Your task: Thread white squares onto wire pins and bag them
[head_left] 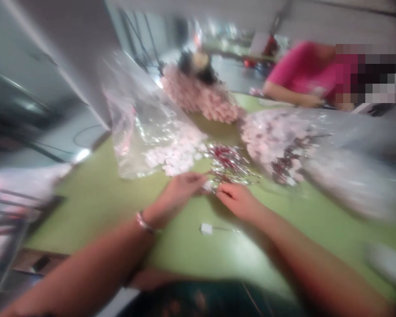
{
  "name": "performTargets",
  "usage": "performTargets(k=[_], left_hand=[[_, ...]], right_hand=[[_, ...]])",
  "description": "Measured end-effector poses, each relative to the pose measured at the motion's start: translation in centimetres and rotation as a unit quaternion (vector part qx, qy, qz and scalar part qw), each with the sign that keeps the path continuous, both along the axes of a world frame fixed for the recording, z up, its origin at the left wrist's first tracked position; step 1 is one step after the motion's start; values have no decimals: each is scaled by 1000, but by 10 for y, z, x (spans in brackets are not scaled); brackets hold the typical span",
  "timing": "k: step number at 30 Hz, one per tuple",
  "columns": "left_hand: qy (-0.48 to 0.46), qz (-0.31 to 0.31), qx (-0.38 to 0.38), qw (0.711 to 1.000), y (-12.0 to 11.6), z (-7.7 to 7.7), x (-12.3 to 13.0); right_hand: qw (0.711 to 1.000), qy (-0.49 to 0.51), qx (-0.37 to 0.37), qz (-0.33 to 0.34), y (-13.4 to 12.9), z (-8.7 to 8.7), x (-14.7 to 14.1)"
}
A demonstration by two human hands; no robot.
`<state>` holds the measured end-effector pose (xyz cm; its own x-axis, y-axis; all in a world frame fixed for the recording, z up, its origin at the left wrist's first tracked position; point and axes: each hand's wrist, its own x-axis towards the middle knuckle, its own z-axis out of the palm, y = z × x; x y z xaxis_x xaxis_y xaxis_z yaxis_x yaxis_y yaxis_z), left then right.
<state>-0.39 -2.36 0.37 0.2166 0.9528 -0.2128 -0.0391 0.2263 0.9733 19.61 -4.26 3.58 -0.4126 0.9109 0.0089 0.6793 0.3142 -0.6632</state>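
Over the green table, my left hand point(188, 182) is closed in a pinch, with a small white piece point(207, 185) at its fingertips. My right hand point(236, 198) is also closed, just to the right of that piece. What its curled fingers grip is too blurred to make out. Right behind both hands lies a pile of thin red and silver stems point(229, 160). A white block on a thin stem point(206, 228) rests on the table in front of my hands. Small white pieces point(180, 154) are heaped to the left of the pile.
A clear plastic bag point(145, 116) stands at the back left, near pink artificial flowers point(214, 101). More pale flowers point(272, 132) and plastic wrapping point(353, 167) lie to the right. Across the table sits a person in a pink top point(300, 72). A blurred white object point(389, 262) is at the right edge.
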Motion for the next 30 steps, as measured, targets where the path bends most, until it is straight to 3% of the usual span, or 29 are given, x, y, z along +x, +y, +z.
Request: performTargets(k=[3,5,11,17,22,24,27,28,30], left_hand=[[49,-10,35,998,-3,2,2],[67,-32,49,996,-5,4,4],[102,-98,54,988,-9,10,5],[107,-147,51,982,-10,7,5],[149,-208,92,962,-15,15,5],[177,-236,142,945,-17,22,2],[221,-261,202,918,-15,31,-6],[247,-247,211,913,-11,33,-11],[322,-146,233,906,-1,34,-21]], right_hand=[[992,44,-106,-44,2,5,-1],[986,62,-138,-66,2,5,-1],[997,37,-34,-55,-11,-4,-6],[996,9,-44,-82,-21,-12,-9],[997,-33,-62,18,-9,5,8],[999,-48,-3,19,3,10,19],[985,-97,131,-61,21,4,27],[976,-125,161,-79,25,-2,28],[959,-187,198,-84,29,-12,25]])
